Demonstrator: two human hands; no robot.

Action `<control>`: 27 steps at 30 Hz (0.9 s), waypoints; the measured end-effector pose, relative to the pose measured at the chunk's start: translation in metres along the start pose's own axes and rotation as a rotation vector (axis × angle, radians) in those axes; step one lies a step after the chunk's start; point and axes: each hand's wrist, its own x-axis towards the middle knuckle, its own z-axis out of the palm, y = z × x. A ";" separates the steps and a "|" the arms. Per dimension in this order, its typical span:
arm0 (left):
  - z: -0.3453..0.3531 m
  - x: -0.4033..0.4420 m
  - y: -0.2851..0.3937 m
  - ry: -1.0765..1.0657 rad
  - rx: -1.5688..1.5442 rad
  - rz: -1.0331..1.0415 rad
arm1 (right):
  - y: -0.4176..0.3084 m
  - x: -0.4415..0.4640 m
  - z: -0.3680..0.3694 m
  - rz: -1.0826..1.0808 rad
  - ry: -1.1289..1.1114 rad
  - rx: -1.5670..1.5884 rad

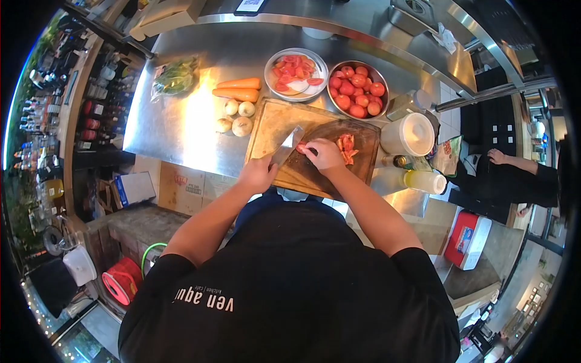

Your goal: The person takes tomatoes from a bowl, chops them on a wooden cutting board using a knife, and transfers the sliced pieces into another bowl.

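Observation:
My left hand (258,174) is closed round the handle of a wide-bladed knife (287,146) over the wooden cutting board (266,124). To the right of the blade, my right hand (324,155) pinches a piece of tomato (301,147) against the board. Cut red tomato pieces (347,149) lie on the board's right part. Behind the board stand a metal bowl of sliced tomato (296,66) and a bowl of whole tomatoes (358,91).
Carrots (237,89), onions (242,126) and bagged greens (175,77) lie left on the steel counter (145,127). A lidded white tub (415,134) and a bottle (426,181) stand right of the board. Another person's arm (514,161) shows at the far right.

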 end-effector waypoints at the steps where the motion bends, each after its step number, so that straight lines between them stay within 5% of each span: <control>1: 0.000 0.003 0.003 -0.002 -0.015 0.003 | 0.001 -0.001 0.000 -0.033 0.015 -0.038; 16: 0.024 0.051 0.028 -0.181 0.120 -0.024 | 0.004 -0.012 -0.004 -0.005 -0.009 -0.075; 25: -0.005 -0.036 -0.021 -0.241 0.142 -0.002 | -0.005 -0.012 0.003 0.161 0.132 0.040; 27: -0.016 -0.048 -0.028 -0.267 0.081 0.024 | -0.006 -0.008 -0.003 0.035 0.076 -0.044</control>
